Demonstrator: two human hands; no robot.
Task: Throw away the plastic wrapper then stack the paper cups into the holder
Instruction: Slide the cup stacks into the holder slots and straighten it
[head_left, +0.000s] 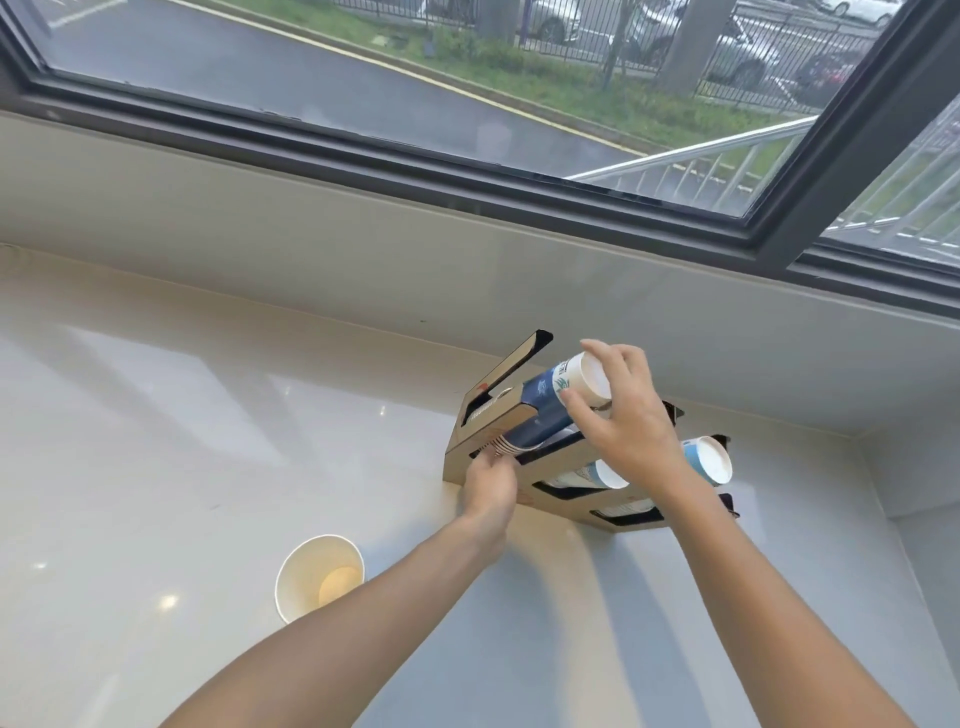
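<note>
Paper cups form a long nested stack (545, 410), dark blue with a white band near the closed end, lying at a slant across the middle right of the frame. Its lower rim end sits in the upper slot of a brown cardboard holder (498, 441) that rests on a pale glossy counter (182, 441) under a window (363, 78). Two more stacks, a white one (597, 475) and a light blue one (709, 460), poke out of the holder's other slots to the lower right. The right hand (623, 415) curls loosely around the stack's upper end, fingers spread over the white cup bottom. The left hand (488, 488) pinches the stack's striped rims at the holder's lower left edge. A single empty cup (319, 577) lies on its side on the counter, lower left of centre, mouth facing the camera.
</note>
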